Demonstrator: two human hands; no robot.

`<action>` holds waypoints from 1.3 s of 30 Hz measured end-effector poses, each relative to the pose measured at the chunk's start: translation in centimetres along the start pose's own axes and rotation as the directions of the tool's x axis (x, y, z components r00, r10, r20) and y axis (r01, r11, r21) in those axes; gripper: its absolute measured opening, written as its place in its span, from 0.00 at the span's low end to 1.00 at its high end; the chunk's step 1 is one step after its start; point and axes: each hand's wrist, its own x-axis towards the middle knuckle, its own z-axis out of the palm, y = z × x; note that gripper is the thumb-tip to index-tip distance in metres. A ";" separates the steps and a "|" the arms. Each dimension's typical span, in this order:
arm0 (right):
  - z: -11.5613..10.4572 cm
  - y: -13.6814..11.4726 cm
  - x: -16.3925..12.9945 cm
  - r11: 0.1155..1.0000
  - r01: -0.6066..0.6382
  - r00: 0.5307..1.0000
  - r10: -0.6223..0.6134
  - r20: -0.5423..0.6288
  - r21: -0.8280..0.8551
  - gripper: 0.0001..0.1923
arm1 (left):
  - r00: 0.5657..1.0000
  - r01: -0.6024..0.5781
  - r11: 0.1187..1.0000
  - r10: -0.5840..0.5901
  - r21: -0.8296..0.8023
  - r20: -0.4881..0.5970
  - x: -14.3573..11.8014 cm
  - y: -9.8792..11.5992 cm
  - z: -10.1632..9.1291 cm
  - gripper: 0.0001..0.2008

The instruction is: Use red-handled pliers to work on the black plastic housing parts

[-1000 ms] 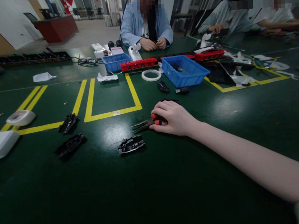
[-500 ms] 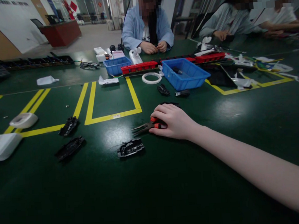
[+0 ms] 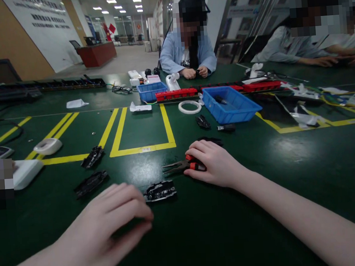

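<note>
My right hand lies on the green table with its fingers curled over the red-and-black handles of a pair of pliers, whose jaws point left. My left hand hovers low over the table near me, fingers together and slightly bent, holding nothing. Its fingertips are just left of a small black plastic part, which lies between both hands. Two more black parts lie farther left.
Yellow tape lines mark boxes on the table. Beyond them stand a blue bin, a smaller blue bin, red strips and a tape roll. White casings lie at left. Other people sit across and at far right.
My left hand has come into view from the lower left, toward the black part. The view has tilted up. My right hand stays on the pliers.
</note>
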 end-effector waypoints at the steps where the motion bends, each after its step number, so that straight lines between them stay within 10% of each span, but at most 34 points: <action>1: 0.0 0.1 0.0 1.000 0.006 1.000 -0.006 0.004 0.000 0.19 | 1.000 0.009 1.000 -0.008 0.028 -0.014 1.0 -0.2 0.3 0.11; 6: -0.3 0.8 -0.5 0.996 0.076 0.997 -0.077 0.019 0.043 0.24 | 0.999 -0.013 0.992 0.019 0.124 -0.048 3.5 -0.9 2.3 0.23; 22: -0.1 0.9 -0.1 0.998 0.054 0.998 -0.054 0.033 0.012 0.20 | 0.997 0.016 0.973 0.000 -0.232 0.072 4.2 -2.4 2.3 0.10; 39: 0.2 -1.0 -0.3 0.939 0.343 0.916 -0.338 -0.216 -0.018 0.21 | 0.996 0.080 0.965 -0.067 -0.250 0.060 4.2 -2.3 1.8 0.07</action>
